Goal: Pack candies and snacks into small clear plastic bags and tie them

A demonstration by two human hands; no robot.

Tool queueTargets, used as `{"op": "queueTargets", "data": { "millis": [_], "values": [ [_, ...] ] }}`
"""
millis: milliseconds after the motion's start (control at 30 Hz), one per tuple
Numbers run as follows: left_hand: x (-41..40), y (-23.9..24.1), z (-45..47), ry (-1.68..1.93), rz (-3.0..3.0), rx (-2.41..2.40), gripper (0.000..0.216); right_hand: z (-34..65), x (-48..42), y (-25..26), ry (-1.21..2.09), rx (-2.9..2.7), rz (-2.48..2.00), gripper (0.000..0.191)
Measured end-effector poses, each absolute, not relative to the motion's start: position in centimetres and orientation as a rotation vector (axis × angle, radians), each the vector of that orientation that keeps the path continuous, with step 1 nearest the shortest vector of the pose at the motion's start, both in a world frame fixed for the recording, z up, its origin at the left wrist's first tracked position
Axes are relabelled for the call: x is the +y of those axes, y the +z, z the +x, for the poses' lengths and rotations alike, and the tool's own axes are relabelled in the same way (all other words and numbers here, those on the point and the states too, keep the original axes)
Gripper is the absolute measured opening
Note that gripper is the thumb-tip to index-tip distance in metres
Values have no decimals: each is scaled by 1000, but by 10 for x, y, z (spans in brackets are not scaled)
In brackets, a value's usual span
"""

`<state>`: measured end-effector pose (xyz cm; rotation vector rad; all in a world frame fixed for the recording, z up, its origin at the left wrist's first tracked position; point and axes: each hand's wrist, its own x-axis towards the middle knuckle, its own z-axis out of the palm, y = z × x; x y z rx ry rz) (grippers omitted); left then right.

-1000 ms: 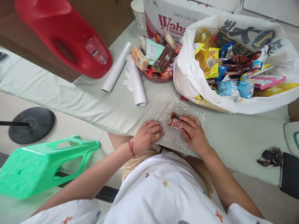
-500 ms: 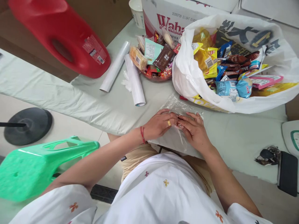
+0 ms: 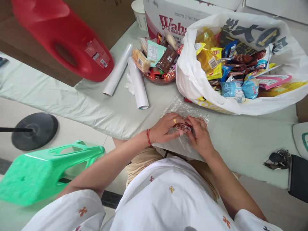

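Between my two hands is a small snack in a dark brown-red wrapper, lying over a sheet of clear plastic at the table's near edge. My left hand, with a gold ring and a red cord at the wrist, is closed on the snack's left end, thumb along the near side. On its right end, my right hand has its fingers curled over the top and its thumb on the near side. Parts of the wrapper are hidden under the fingers.
Behind the plastic stand a bowl of snacks and a white bag full of packets. Two white rolls and a red jug are at left. Keys and a phone lie right; a green stool is below left.
My fingers have shifted on the snack, and more of its brown-red wrapper shows between my hands. Both hands stay over the plastic sheet. The view has moved slightly.
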<state>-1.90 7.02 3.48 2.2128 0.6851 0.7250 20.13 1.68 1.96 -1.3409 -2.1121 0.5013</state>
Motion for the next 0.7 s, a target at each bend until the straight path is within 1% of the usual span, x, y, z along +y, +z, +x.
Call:
{"op": "queueTargets", "data": {
  "millis": [133, 200, 233, 333, 367, 567, 700],
  "values": [
    [59, 29, -35, 669, 2451, 617, 63, 202, 16, 20, 519, -2115, -1333, 51],
    [50, 22, -42, 677, 2586, 624, 61, 201, 16, 21, 522, -2108, -1338, 47],
    [45, 17, -46, 678, 2645, 633, 57, 201, 16, 21, 524, -2102, -1340, 46],
    [32, 7, -54, 657, 2762, 688, 24, 201, 16, 22, 526, -2093, -1348, 43],
    [29, 5, -55, 665, 2777, 714, 17, 200, 16, 22, 526, -2092, -1351, 42],
    [32, 9, -47, 961, 2691, 797, 16, 198, 13, 21, 504, -2073, -1345, 43],
    [49, 13, -27, 930, 2514, 798, 25, 197, 11, 21, 487, -2050, -1365, 45]
  ]
}}
